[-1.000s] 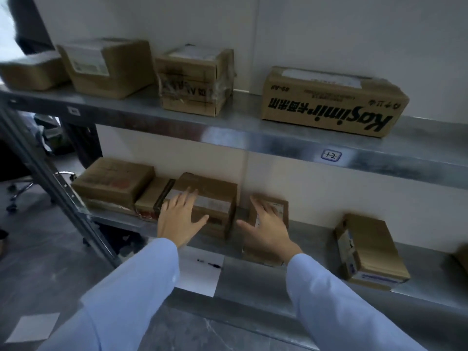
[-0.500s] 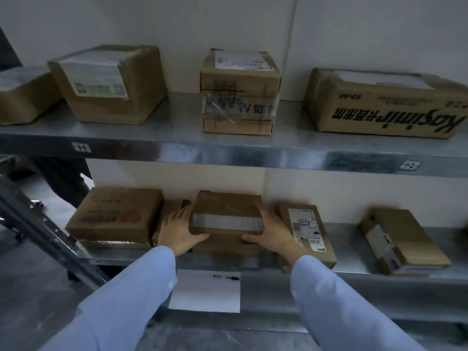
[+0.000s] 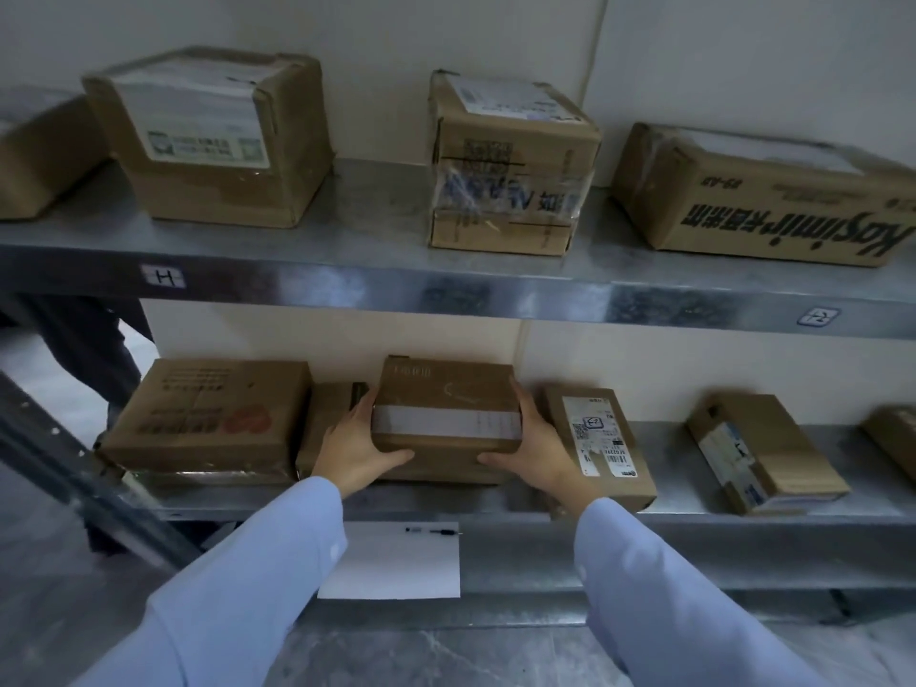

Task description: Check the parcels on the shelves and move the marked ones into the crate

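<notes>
Status: early, by the look of it. The crate is not in view, and parcels stand on both the upper steel shelf (image 3: 376, 215) and the lower steel shelf (image 3: 669, 468), so you have most of the checking left to do.

You hold the brown cardboard parcel with the white label strip (image 3: 446, 389) on the lower shelf, left of centre, between a flat brown carton (image 3: 324, 419) and a flat carton with a white shipping label (image 3: 597, 438). Your left grip (image 3: 354, 446) clasps its left end and your right grip (image 3: 535, 446) its right end, each with the thumb on the front face and the fingers round the side.

The parcel's long axis runs left to right, parallel to the shelf's front edge. Its label strip faces up and toward you. No mark is legible on it. Whether its base is clear of the shelf cannot be told.
</notes>
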Demonstrator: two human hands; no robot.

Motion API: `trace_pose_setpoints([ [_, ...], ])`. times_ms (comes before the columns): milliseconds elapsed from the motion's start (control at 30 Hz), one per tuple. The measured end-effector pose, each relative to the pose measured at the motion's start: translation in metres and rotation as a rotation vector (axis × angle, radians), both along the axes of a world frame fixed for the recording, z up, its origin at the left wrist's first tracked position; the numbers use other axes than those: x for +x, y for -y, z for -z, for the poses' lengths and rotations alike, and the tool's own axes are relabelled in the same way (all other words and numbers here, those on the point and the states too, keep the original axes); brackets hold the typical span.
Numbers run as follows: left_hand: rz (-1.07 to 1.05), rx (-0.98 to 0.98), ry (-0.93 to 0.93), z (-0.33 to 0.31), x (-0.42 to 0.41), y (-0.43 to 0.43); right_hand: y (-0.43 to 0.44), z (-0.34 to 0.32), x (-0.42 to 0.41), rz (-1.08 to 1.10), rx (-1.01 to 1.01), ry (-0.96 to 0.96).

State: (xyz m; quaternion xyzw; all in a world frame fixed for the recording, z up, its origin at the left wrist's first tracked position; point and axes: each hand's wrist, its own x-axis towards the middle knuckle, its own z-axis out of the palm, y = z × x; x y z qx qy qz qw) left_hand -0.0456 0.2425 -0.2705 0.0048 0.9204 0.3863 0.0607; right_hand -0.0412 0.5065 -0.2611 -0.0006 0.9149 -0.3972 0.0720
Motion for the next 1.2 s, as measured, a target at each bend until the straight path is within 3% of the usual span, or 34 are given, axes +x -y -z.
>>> trace_pose_setpoints([
  [267,-0.059,0.231,-0.147,-0.031,0.025,-0.004,-0.004,-0.033,0.027,0.024,-0.134,-0.108],
  [433,-0.078,0.235,-0.219,-0.056,0.044,-0.015,-0.011,-0.054,0.044,0.08,-0.22,-0.129],
  [667,-0.075,0.428,-0.185,-0.077,0.065,-0.031,-0.021,-0.081,0.065,0.096,-0.255,-0.168],
  [900,-0.053,0.685,-0.097,-0.094,0.07,-0.024,-0.027,-0.096,0.08,0.09,-0.482,-0.082],
  [1033,-0.05,0.678,-0.101,-0.106,0.077,-0.024,-0.026,-0.103,0.086,0.068,-0.433,-0.087],
  [1200,-0.053,0.533,-0.103,-0.107,0.085,-0.029,-0.025,-0.103,0.085,0.054,-0.356,-0.074],
])
